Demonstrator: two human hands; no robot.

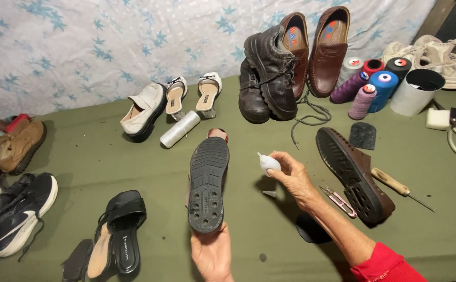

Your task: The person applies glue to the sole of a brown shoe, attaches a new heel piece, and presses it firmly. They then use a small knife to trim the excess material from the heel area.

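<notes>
- Holding the black-soled shoe [208, 183] by its heel end, the left hand [213, 253] keeps its grip closed around the shoe, sole turned up, above the green tabletop [107, 156].
- Just right of that sole, the right hand [293, 176] has its grip narrowed on a small white glue bottle [267, 162], nozzle pointing left toward the shoe; the bottle does not touch the sole.
- A small white cap [269, 194] lies on the tabletop just right of the shoe, below the bottle.
- Right of the shoe, past the hand, lies a brown shoe [354, 175] with its dark sole up; a pink thread snip [338, 201] lies near its lower edge and a wooden-handled awl [399, 187] to its right.
- Beyond the shoe's toe lies a white thread spool [180, 129] on its side, with a cream shoe [144, 110] and a pair of heeled sandals [192, 95] behind it.
- Farther back and right of the shoe stand dark brown laced shoes [266, 73] and brown loafers [316, 49] with coloured round labels on their insoles.
- Right of the loafers cluster thread cones [369, 83] in purple, blue, red, black and white, beside a white cylindrical tub [415, 91].
- Left of the shoe lie a black sandal [122, 230], a black sneaker [21, 211] and a tan boot [16, 146].
</notes>
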